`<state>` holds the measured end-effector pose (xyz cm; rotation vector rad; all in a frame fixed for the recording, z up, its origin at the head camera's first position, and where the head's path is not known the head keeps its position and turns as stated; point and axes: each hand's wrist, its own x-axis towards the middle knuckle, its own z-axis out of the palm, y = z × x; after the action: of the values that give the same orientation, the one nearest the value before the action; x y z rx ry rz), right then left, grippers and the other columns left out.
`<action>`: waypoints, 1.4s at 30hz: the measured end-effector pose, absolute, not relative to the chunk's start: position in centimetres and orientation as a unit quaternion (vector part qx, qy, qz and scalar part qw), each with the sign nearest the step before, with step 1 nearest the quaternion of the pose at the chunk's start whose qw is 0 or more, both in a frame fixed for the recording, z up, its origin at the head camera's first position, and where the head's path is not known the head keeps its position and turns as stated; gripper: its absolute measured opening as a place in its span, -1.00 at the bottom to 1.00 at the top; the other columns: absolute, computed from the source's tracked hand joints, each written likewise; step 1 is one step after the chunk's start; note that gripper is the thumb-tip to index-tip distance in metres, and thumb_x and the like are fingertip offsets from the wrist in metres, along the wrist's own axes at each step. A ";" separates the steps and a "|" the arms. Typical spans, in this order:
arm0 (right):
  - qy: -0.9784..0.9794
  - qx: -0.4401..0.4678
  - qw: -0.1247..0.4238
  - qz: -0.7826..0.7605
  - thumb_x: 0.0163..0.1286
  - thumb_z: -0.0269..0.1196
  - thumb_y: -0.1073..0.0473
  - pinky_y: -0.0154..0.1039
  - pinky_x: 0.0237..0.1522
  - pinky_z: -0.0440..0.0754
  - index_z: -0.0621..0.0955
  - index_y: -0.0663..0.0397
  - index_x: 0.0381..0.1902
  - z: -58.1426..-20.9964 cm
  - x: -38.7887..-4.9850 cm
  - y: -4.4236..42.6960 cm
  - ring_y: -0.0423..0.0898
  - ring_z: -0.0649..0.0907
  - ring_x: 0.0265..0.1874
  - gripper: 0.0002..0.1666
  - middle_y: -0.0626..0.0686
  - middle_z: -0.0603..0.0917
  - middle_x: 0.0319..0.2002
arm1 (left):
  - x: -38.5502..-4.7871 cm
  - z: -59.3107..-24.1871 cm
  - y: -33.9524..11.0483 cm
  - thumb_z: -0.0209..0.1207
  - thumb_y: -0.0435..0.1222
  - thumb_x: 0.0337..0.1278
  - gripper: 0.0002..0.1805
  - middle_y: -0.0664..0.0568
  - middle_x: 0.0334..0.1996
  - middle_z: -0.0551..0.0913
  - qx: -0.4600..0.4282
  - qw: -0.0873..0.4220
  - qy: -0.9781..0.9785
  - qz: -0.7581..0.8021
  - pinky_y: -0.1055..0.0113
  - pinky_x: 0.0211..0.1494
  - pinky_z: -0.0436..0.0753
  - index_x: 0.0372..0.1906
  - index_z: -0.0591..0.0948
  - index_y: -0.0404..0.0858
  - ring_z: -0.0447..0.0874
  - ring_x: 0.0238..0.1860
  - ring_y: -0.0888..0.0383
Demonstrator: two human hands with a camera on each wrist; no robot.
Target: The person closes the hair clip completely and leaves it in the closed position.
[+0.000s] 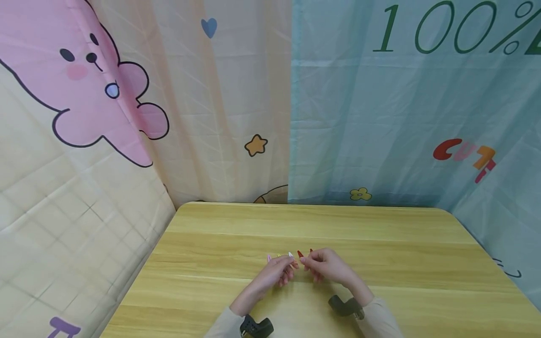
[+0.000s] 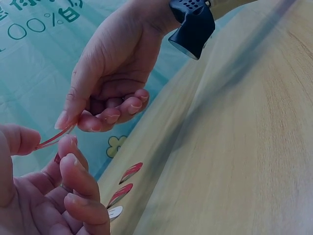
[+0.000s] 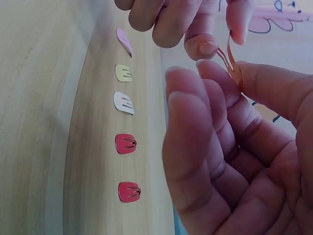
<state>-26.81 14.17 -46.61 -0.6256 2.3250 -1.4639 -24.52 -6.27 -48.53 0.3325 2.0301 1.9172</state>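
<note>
A small orange-red snap hair clip (image 3: 236, 74) is held in the air between both hands, its prongs spread from its outer strip. My right hand (image 1: 327, 264) pinches the wide end between thumb and index finger. At the other end, my left hand (image 1: 276, 271) has its thumb and index finger on the narrow tips. On the table beyond lie a pink hair clip (image 3: 124, 42), a yellow hair clip (image 3: 123, 73), a white hair clip (image 3: 123, 103) and two red hair clips (image 3: 125, 144), spaced in a row.
The wooden table (image 1: 203, 263) reaches to printed curtains (image 1: 236, 94) at the back and sides. Each wrist carries a dark camera mount, one on the left (image 1: 256, 327) and one on the right (image 1: 345, 306).
</note>
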 end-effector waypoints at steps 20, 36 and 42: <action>0.815 -0.222 0.133 -0.518 0.39 0.17 -0.04 -0.05 -0.58 0.59 0.60 0.32 -0.43 -46.6 -27.0 14.4 0.02 0.57 -0.69 -0.52 0.01 0.53 -0.68 | -24.4 -48.1 -6.6 0.00 -0.12 0.39 -0.55 0.11 -0.57 0.46 0.118 0.138 0.724 0.666 0.45 -0.55 0.27 -0.12 0.57 -0.51 0.33 -0.61 0.27; 0.805 -0.242 0.150 -0.521 0.39 0.18 -0.02 -0.13 -0.57 0.58 0.59 0.36 -0.40 -46.2 -26.8 14.5 -0.09 0.56 -0.67 -0.53 0.00 0.51 -0.67 | -24.9 -48.4 -6.7 0.12 -0.15 0.30 -0.67 0.09 -0.58 0.45 0.105 0.129 0.721 0.673 0.48 -0.56 0.28 -0.22 0.64 -0.39 0.33 -0.59 0.27; 0.797 -0.249 0.165 -0.525 0.41 0.16 0.02 -0.13 -0.57 0.58 0.58 0.38 -0.37 -46.3 -26.9 14.5 -0.11 0.54 -0.67 -0.55 0.02 0.52 -0.65 | -25.1 -48.6 -6.8 0.12 -0.18 0.31 -0.70 0.07 -0.58 0.47 0.109 0.134 0.727 0.664 0.46 -0.56 0.26 -0.22 0.65 -0.37 0.31 -0.60 0.25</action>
<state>-26.89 14.49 -46.31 -0.7104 2.2695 -1.4955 -25.08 -6.83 -48.56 0.3156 2.1072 1.9259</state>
